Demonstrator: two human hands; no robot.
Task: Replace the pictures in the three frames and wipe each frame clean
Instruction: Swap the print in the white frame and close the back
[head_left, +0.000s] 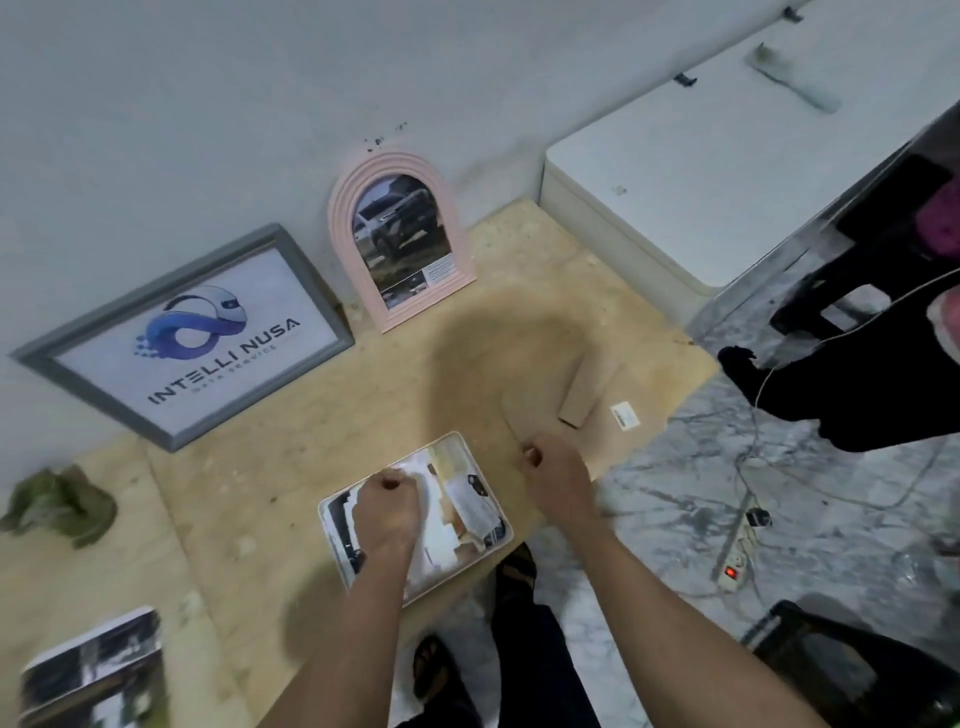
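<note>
The left hand (387, 512) was fisted, pressing on the white frame (415, 514) lying flat on the table edge; the right hand (558, 475) (also curled closed) pinched the brown backing board (597, 410) beside it.

Looks like a plain back room or storage corner of a small office, used as a makeshift work spot. Bare white wall (156, 104), scuffed and spotted near its base. Rough plywood tabletop (363, 395), unfinished and stained, set over a grey marble-patterned tile floor (675, 519). White chest freezer (701, 182) pushed against the wall just beside the table. Power strip (736, 553) with a lit red switch lying on the floor among loose cables. Black plastic stool (852, 291) nearby. Grey frame (187, 338) leaning on the wall, showing a company logo reading "INTELLI NUSA", hinting at business premises rather than a home.
</note>
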